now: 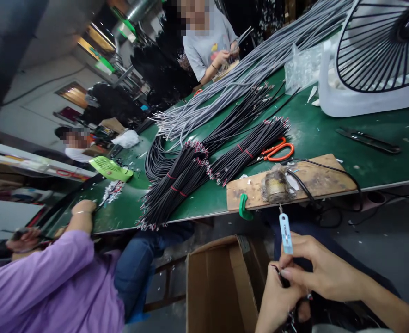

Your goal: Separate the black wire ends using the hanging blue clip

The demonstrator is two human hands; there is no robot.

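Observation:
Low at the right, my left hand is closed around a thin black cable, with a small reddish tip at its end. My right hand bends over it, thumb and fingers pinched together at the same cable end. A narrow light-blue strip with a hole and dark print stands just above my right fingers; whether they grip it I cannot tell. Its thin metal tip points toward a worn, brownish rounded block on a wooden board at the table edge. More dark cable lies below my hands, partly hidden.
Bundles of black cables with red bands lie on the green table. Orange-handled scissors, black snips, grey cables and a white fan are there too. A cardboard box stands below. A purple-sleeved person sits left.

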